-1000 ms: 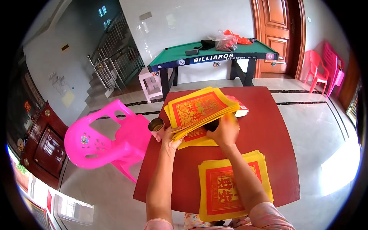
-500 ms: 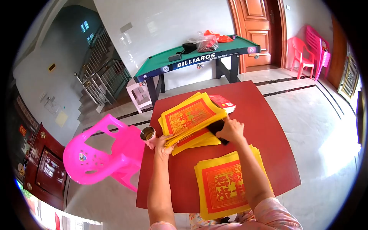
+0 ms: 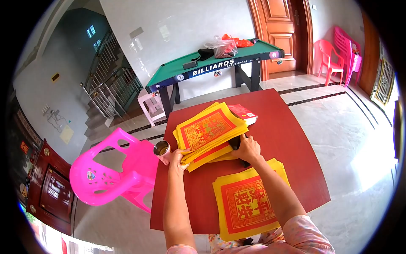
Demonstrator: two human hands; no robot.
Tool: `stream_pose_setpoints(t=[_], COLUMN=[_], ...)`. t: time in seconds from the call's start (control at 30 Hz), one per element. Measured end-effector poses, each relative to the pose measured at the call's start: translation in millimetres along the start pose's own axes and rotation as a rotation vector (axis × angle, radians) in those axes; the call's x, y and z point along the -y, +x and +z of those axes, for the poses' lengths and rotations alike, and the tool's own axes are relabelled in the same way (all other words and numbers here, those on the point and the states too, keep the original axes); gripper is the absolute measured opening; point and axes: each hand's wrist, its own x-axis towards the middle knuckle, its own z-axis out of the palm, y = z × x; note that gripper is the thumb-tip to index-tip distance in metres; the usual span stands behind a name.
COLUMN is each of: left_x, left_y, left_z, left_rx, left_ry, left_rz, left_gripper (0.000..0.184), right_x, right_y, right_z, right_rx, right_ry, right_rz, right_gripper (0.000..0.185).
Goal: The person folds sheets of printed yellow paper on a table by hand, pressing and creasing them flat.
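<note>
A stack of yellow paper sheets (image 3: 207, 129) with red printed squares lies tilted on the far half of the red table. My left hand (image 3: 177, 158) grips its near left corner. At the stack's right edge is my right hand (image 3: 247, 149), its fingers round a black object (image 3: 235, 143) partly hidden under the sheets. More yellow sheets show beneath the upper ones. A second stack of printed sheets (image 3: 245, 203) lies near the table's front edge, under my right forearm.
A metal-rimmed cup (image 3: 162, 150) stands at the left edge of the red table (image 3: 296, 169). Behind the stack lies a red box (image 3: 244, 113). A pink chair (image 3: 114, 169) is at the left, and a billiard table (image 3: 211, 67) stands beyond.
Compared with a second ago, the upper sheets have come down lower over those beneath, and my right hand has moved down beside them. The camera view has shifted.
</note>
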Motion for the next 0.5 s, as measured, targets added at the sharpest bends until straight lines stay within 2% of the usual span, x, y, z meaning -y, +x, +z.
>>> stream_pose_setpoints(t=[0.17, 0.23, 0.33, 0.37, 0.43, 0.5], left_x=[-4.4, -5.3, -5.4, -4.5, -6.9, -5.3], left_y=[-6.5, -5.2, -6.7, -5.7, -7.5, -6.1], left_z=[16.0, 19.2, 27.3, 29.2, 34.6, 34.1], left_rx=[-0.122, -0.113, -0.189, -0.185, -0.318, -0.286], left_ry=[0.088, 0.074, 0.229, 0.223, 0.362, 0.348], left_rz=[0.011, -0.007, 0.105, 0.104, 0.131, 0.143], left_gripper=[0.02, 0.021, 0.026, 0.026, 0.028, 0.027], right_x=[-32.9, -55.8, -73.9, -73.7, -56.6, -35.9], right_y=[-7.3, -12.0, -17.3, -17.7, -20.1, -13.5], right_z=[-34.3, -42.9, -60.3, -64.8, -82.3, -88.6], right_rx=[-0.028, -0.119, -0.259, -0.317, -0.309, -0.306], right_ry=[0.112, 0.18, 0.316, 0.365, 0.391, 0.363], right_rz=[0.07, 0.128, 0.157, 0.164, 0.148, 0.047], right_gripper=[0.085, 0.088, 0.087, 0.085, 0.084, 0.086])
